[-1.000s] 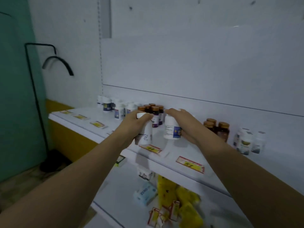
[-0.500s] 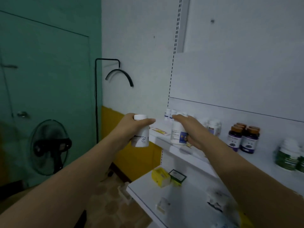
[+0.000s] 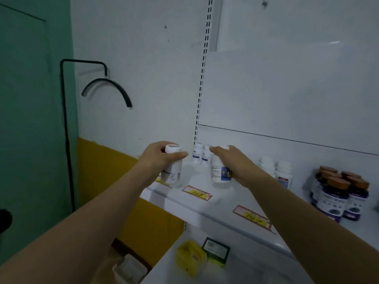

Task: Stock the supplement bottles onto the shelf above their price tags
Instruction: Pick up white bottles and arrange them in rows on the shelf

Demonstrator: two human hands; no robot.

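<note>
The left grip (image 3: 159,158), a bare hand, is curled round a white supplement bottle (image 3: 171,174), thumb across the front just under its white cap. The bottle is upright over the left end of the shelf (image 3: 184,209); whether its base touches cannot be told. Its label shows a dark line and a small outline drawing, with no readable words. The right grip (image 3: 235,166) wraps a second white bottle (image 3: 217,173) from behind and above, low on the shelf behind a red-and-yellow price tag (image 3: 196,193). This label carries lines of tiny print, too blurred to read, and a blue patch with a yellow mark. The tag's yellow digits are smeared, as are those on the next tag (image 3: 253,219) to the right. Behind the hands stand small white bottles (image 3: 199,153) with blue-banded labels. Further right are more white bottles (image 3: 284,174), then brown-capped bottles (image 3: 336,196) with purple labels
</note>
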